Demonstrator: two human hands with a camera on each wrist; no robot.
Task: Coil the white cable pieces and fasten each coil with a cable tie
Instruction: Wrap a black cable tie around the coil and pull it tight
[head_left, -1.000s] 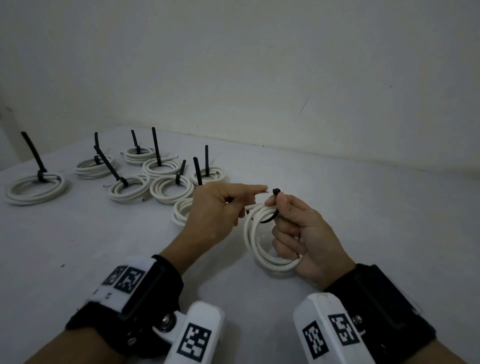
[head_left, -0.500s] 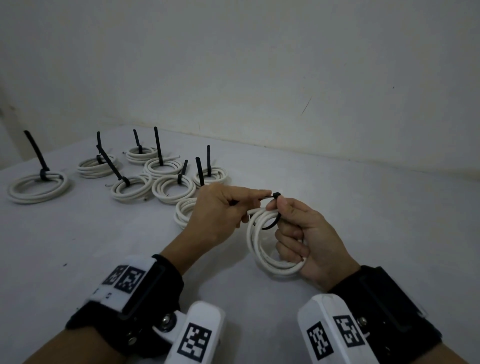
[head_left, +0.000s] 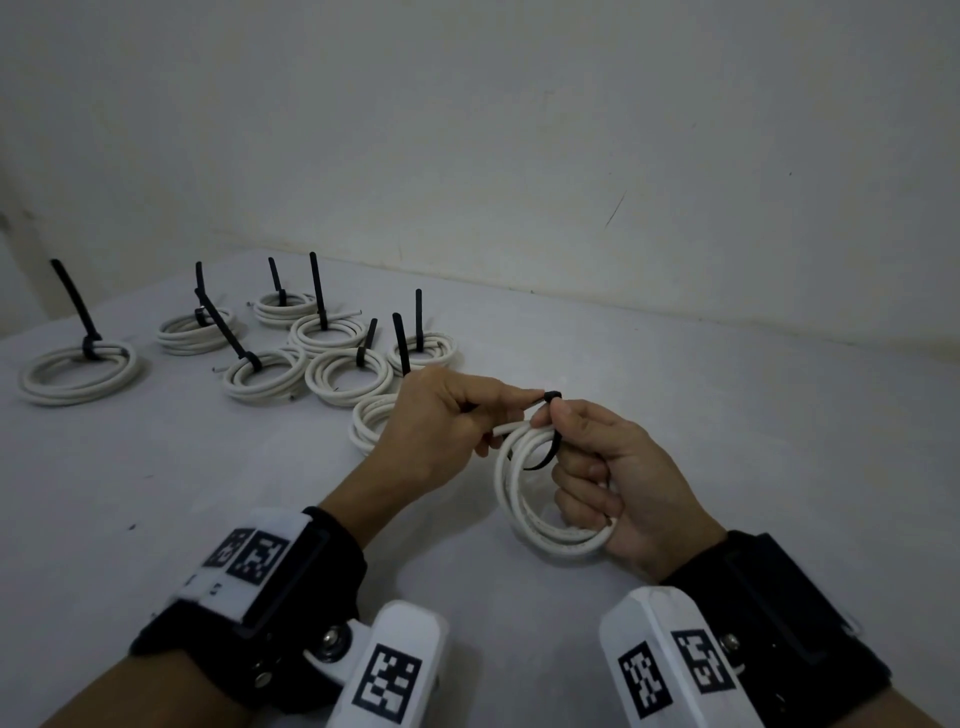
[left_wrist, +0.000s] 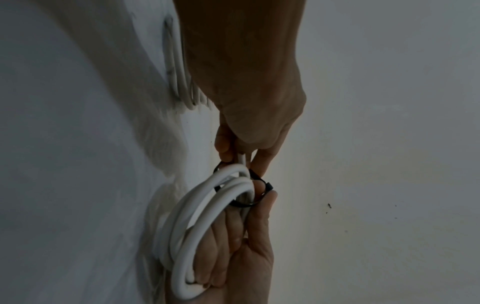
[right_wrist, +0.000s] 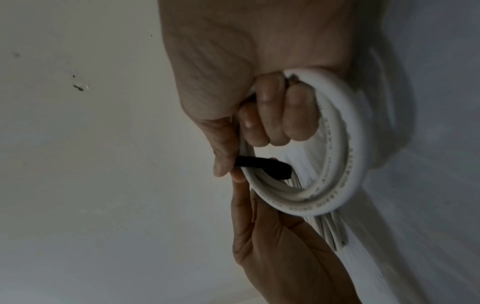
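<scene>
My right hand (head_left: 597, 467) holds a white cable coil (head_left: 524, 499) upright above the table, its fingers curled through the ring, also seen in the right wrist view (right_wrist: 335, 164). A black cable tie (head_left: 545, 441) loops loosely round the top of the coil; my right thumb and forefinger pinch its head (head_left: 551, 397). My left hand (head_left: 447, 426) pinches the tie's tail just left of the head. In the left wrist view the black loop (left_wrist: 244, 197) circles the white strands (left_wrist: 207, 216).
Several tied white coils with upright black tie tails lie at the back left of the white table (head_left: 156, 493), the nearest one (head_left: 371, 423) partly behind my left hand. A pale wall (head_left: 519, 156) rises behind the table.
My left fingers closed in on the tie's head and took the tail; the loop round the coil stands a little smaller. Both hands stayed in place.
</scene>
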